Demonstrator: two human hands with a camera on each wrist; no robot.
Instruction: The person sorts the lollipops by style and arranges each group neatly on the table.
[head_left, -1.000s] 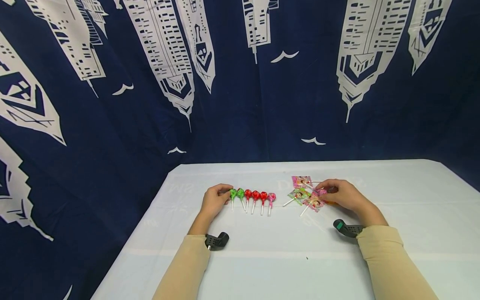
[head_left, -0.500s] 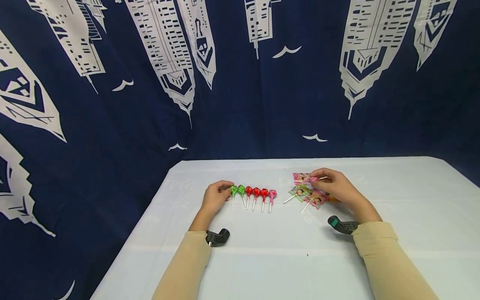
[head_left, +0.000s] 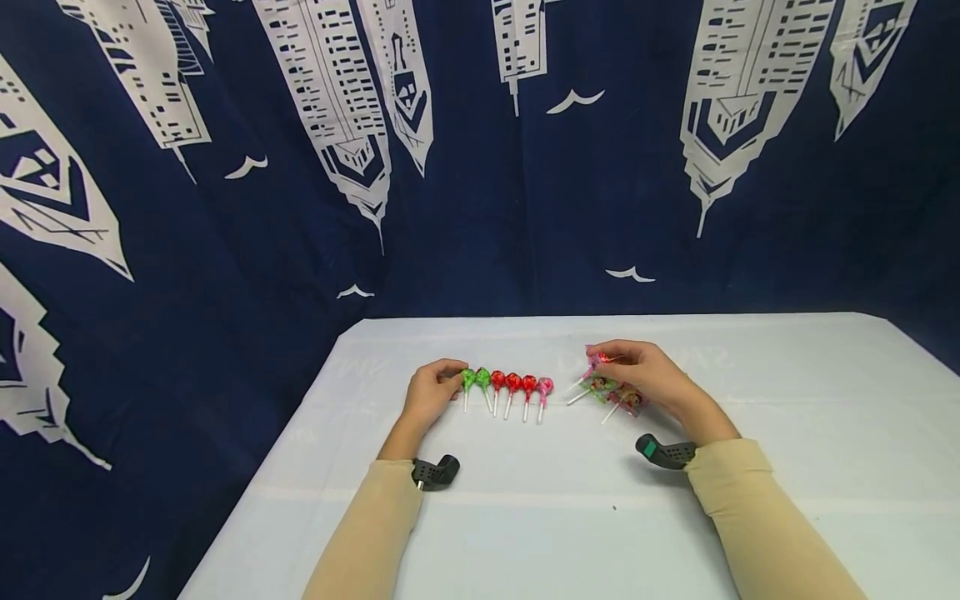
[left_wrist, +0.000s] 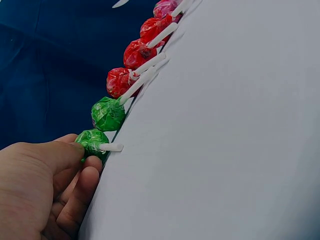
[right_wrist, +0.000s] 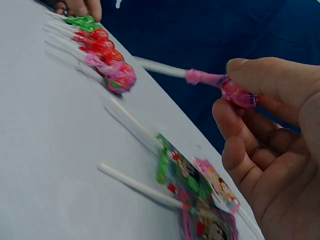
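six round lollipops (head_left: 513,383) lie in a row on the white table (head_left: 525,533), heads away from us and white sticks pointing toward us. from left to right we count two green, three red and one pink. our left hand (head_left: 429,396) is at the left end of the row, its thumb and fingertips drawn close together around the head of the end green lollipop (left_wrist: 92,141), which rests on the table beside the second green lollipop (left_wrist: 107,114).

our right hand (head_left: 651,371) pinches the head of a loose pink lollipop (right_wrist: 239,94) between thumb and fingers, the lower fingers bent beneath it. we see that lollipop held above the table, its stick pointing left toward the row. below lie flat candy packets: a green packet (right_wrist: 187,172), a front pink packet (right_wrist: 207,220) close against it, and a back pink packet (right_wrist: 216,185) partly behind the green one. our right hand hides part of this bunch in the head view.

we wear beige sleeves (head_left: 367,533), and a dark blue cloth (head_left: 450,250) printed with white buildings hangs behind the table.
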